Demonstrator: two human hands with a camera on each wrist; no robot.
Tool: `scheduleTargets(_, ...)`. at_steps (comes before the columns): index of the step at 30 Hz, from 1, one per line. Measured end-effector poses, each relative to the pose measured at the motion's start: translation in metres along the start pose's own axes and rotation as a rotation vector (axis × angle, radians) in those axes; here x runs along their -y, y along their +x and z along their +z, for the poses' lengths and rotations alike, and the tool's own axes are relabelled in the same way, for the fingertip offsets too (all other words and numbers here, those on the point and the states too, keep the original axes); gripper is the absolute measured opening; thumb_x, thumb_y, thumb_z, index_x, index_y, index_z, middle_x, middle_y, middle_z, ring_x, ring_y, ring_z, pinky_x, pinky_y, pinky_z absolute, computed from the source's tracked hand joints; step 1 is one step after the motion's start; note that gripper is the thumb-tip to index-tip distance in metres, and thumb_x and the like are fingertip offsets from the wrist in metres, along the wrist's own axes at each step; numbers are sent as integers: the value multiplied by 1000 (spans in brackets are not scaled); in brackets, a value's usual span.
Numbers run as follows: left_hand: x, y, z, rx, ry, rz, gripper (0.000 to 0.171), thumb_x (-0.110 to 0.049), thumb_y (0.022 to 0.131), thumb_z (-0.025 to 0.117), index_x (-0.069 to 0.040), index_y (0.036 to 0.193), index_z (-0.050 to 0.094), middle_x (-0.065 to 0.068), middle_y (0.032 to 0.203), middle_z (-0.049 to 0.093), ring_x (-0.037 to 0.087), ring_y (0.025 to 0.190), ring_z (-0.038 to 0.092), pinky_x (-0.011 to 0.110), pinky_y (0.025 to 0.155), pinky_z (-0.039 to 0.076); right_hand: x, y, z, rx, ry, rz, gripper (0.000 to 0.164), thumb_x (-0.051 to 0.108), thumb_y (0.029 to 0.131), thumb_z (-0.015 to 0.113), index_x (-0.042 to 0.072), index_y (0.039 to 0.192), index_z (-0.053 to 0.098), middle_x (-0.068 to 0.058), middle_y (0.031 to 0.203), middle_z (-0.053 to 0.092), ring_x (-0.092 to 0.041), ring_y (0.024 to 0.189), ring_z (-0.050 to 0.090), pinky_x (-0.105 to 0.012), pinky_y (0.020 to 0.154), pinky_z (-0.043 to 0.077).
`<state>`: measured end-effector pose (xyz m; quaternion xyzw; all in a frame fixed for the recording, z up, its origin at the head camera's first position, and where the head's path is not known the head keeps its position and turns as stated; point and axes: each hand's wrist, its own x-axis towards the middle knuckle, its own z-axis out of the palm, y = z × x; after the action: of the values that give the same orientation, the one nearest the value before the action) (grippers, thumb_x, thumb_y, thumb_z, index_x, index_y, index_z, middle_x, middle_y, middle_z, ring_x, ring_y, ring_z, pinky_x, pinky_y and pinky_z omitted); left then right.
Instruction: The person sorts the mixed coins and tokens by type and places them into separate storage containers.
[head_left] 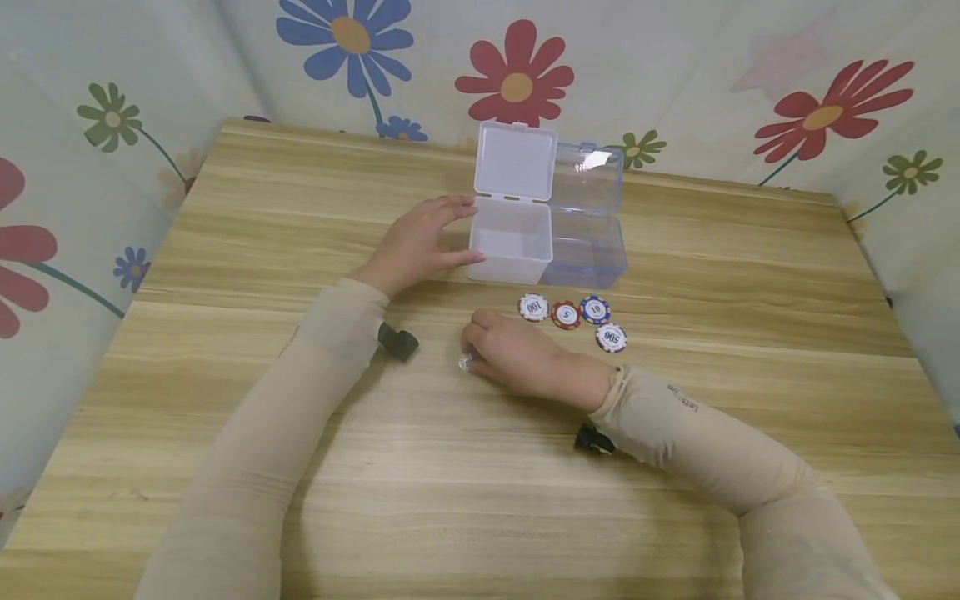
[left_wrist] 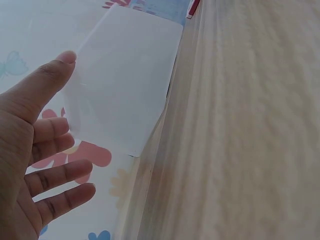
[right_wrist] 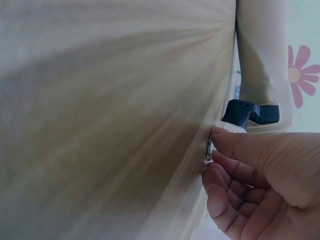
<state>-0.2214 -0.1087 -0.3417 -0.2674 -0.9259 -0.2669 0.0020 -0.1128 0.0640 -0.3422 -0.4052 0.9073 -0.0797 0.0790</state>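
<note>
My left hand touches the left side of a white plastic box, thumb near its front corner and fingers spread toward the back. In the left wrist view, that hand's fingers are loosely extended beside the box wall. My right hand is low over the table and pinches a poker chip between thumb and fingers. The right wrist view shows the chip nearly edge-on by the tabletop. Most of its face is hidden. The box's hinged lid stands up, and its inside looks bare.
A clear bluish box with a raised lid adjoins the white one. Poker chips lie in front: a white 100, a red 5, a blue 10 and a dark 500. A flowered cloth hangs behind the wooden table.
</note>
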Motion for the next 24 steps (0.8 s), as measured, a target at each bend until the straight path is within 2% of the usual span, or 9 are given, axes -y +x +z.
scheduleTargets(12, 2, 0, 1, -8, 4, 12, 71, -49, 75, 65, -13, 133, 44, 2, 141, 41, 21, 133, 33, 36, 111, 25, -4, 1, 0, 27, 71, 40, 15, 26, 85, 60, 13, 90, 55, 1, 87, 53, -13, 79, 52, -28, 72, 47)
scheduleTargets(24, 2, 0, 1, -13, -1, 12, 71, -48, 75, 66, -12, 133, 45, 3, 140, 42, 21, 133, 33, 36, 111, 25, -11, 0, 3, -28, 192, -18, 10, 20, 83, 62, 14, 85, 54, 5, 77, 54, -8, 71, 49, -22, 67, 43)
